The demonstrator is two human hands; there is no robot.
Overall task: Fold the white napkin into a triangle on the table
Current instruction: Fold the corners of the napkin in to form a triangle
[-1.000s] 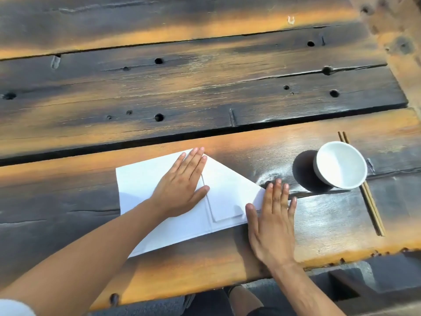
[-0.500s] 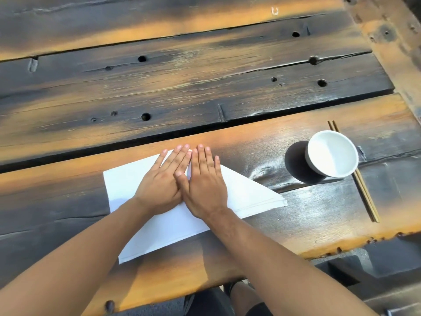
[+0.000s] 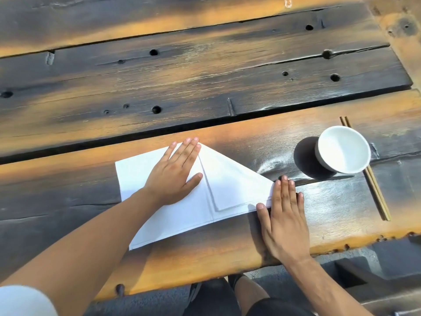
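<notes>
The white napkin [image 3: 230,185] lies flat on the dark wooden table [image 3: 205,87], near its front edge, with its right part folded over into a triangular flap. My left hand [image 3: 175,176] presses flat on the napkin's middle, fingers spread and pointing away from me. My right hand [image 3: 282,213] lies flat at the napkin's right tip, thumb and fingertips touching its edge, palm on the wood. Neither hand grips anything.
A white bowl [image 3: 344,149] stands to the right of the napkin, on top of a pair of wooden chopsticks [image 3: 376,192]. The table's front edge runs just below my right wrist. My legs show beneath it.
My right hand has slid from beside my left hand on the napkin's middle out to the right tip. The left hand has stayed pressed on the napkin.
</notes>
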